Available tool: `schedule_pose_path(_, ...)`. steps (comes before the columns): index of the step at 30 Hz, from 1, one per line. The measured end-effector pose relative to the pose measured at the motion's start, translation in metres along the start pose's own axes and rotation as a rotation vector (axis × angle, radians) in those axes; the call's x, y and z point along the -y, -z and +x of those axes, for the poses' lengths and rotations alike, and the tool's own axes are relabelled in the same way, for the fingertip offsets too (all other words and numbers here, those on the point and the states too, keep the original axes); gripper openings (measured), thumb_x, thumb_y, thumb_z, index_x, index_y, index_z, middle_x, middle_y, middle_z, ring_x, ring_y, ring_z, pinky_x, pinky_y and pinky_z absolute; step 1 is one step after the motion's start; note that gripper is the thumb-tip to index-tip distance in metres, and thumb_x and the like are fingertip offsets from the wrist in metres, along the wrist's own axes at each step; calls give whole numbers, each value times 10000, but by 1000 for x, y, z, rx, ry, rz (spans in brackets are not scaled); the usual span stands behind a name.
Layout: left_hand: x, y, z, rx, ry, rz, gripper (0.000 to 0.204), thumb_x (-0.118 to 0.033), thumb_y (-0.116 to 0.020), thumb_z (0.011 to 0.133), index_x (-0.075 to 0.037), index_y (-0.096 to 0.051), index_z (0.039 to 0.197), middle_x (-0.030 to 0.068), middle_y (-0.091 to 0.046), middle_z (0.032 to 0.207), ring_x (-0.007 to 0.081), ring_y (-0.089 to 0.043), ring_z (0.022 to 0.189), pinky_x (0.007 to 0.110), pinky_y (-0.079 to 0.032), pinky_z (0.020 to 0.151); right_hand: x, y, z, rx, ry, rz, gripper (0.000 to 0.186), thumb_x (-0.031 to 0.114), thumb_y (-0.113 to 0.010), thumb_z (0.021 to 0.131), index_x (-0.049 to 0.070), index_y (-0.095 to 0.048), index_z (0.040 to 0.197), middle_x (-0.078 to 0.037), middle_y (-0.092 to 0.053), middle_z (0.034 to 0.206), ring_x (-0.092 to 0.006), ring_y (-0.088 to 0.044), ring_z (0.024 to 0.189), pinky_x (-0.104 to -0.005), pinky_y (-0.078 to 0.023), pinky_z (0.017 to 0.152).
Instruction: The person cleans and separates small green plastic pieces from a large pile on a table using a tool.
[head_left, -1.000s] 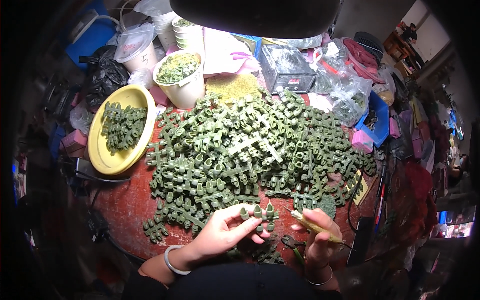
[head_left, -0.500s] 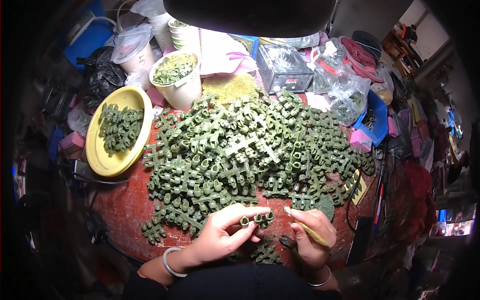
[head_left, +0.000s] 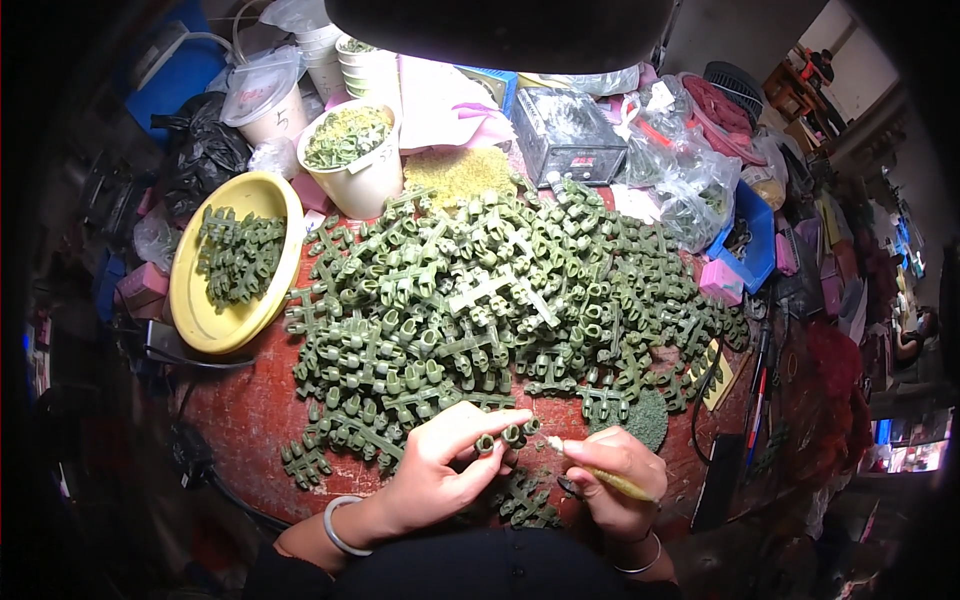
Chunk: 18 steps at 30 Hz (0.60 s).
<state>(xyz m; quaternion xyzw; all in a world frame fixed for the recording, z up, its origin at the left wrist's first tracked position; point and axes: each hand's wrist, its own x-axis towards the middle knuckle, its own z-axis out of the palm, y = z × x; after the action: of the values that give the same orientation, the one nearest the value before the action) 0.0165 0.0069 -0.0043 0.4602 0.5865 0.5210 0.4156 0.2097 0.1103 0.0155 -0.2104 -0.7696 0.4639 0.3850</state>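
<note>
In the head view, the left hand (head_left: 435,468) pinches a green, branched piece with round hollow cups (head_left: 513,436) above the near tabletop (head_left: 240,425), nearer than the heap of similar green pieces (head_left: 450,340). The right hand (head_left: 612,510) pinches a slim yellowish tool (head_left: 630,487). Since a second ago, the cups have tipped toward the person and the tool's pale tip now points at them, apparently within working reach; contact cannot be told.

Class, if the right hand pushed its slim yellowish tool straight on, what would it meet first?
The right hand would likely first meet the green, cup-ended piece in the left hand; depth is unclear.
</note>
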Motion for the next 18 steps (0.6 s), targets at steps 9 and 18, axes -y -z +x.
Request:
schedule_pose_path(9,-8,4,4,18,-82,157,384,25,-613,860,-72,-687,1224,54,-591,825,133,-556,714,248,-486,597,-3,-1,-3,-55,-11,16,217,128,-742,880,-19,-695,1033,-104,-662,788,-182,-618,704,-275,-489,643)
schedule_pose_path(18,-8,4,3,15,-148,195,409,6,-632,826,-95,-694,1218,57,-603,822,162,-556,707,280,-461,635,-2,-4,-2,37,7,-6,219,150,-763,857,-3,-719,1007,-82,-685,796,-189,-640,729,-285,-507,655)
